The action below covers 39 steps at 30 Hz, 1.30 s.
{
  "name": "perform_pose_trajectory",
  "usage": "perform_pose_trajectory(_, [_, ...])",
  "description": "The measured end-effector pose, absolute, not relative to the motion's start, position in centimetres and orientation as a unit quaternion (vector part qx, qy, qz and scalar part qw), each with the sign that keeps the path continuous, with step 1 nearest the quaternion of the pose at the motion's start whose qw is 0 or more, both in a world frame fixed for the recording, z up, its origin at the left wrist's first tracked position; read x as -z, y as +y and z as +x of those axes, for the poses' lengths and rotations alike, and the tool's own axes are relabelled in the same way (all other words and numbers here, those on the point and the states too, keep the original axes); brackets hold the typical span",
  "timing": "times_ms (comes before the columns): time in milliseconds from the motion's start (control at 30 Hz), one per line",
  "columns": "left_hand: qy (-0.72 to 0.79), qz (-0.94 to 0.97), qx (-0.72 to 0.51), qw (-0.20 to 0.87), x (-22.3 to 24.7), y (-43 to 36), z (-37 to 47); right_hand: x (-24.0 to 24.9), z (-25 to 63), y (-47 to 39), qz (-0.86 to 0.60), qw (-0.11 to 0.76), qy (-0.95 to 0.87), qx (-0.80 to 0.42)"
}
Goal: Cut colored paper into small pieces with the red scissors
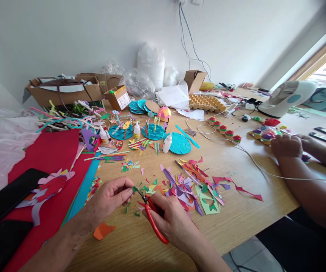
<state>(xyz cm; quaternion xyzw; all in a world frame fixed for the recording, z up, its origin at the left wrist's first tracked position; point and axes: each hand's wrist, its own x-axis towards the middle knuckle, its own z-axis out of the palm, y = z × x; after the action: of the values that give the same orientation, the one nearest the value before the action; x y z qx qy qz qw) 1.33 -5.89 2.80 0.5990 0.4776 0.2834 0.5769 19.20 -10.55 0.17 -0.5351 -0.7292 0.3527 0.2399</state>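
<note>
Red-handled scissors with slim dark blades (155, 224), grasped by the right hand (172, 215), fingers closed about the handles. Blade tips point up and leftward from that grip, meeting a small green paper scrap (135, 190) pinched between thumb and fingers of the left hand (117, 194) (whether the blades touch it, cannot tell). Just beyond the right-hand grip: a loose heap of purple, pink and orange paper offcuts (179, 189). Nearer the wearer than the left-hand pinch, a flat orange paper piece (104, 231). Farther out from both grips, a round turquoise disc (179, 144), a white plastic glue bottle (167, 144) at its edge. Well right, a co-worker's hand (286, 146).
</note>
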Motion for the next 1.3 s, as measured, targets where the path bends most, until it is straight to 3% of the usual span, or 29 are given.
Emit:
perform_pose_trajectory(800, [0.480,0.579,-0.316,0.579,-1.7,-6.3,1.3,0.3,18.9,-10.7,-0.554,0.214,-0.728,-0.342])
perform_pose_trajectory(1300, [0.456,0.616,-0.259,0.588,-1.7,-5.8,0.7,0.1,18.9,-10.8,-0.546,0.207,-0.735,-0.344])
